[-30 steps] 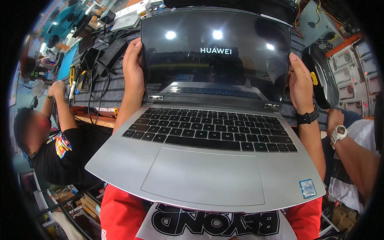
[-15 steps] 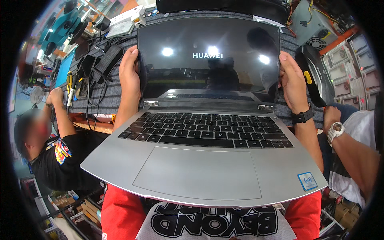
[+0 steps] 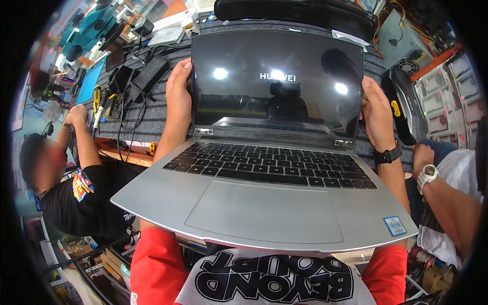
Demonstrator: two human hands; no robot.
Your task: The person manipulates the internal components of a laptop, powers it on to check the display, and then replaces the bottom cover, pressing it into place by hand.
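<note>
Left hand point(image 3: 179, 96), right hand point(image 3: 378, 112): gripping laptop screen point(image 3: 274, 99) edges | grey striped worktop point(image 3: 158, 109) (yellow tool point(image 3: 97, 98) leftward) | co-workers point(image 3: 96, 198) flanking

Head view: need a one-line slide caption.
Left hand and right hand hold an open silver laptop by the sides of its dark screen, which shows a white logo.

Bench cloth point(image 3: 158, 113): grey, striped.
Upper left: teal device point(image 3: 90, 31) with dark knobs; white power strip point(image 3: 170, 21).
Left: yellow-and-black screwdriver point(image 3: 96, 97); black adapter point(image 3: 148, 79); person point(image 3: 76, 203) in black shirt.
Top: long black object point(image 3: 295, 14).
Upper right: metal box point(image 3: 401, 40) with round fan grille.
Right: white wristwatch point(image 3: 428, 175).
</note>
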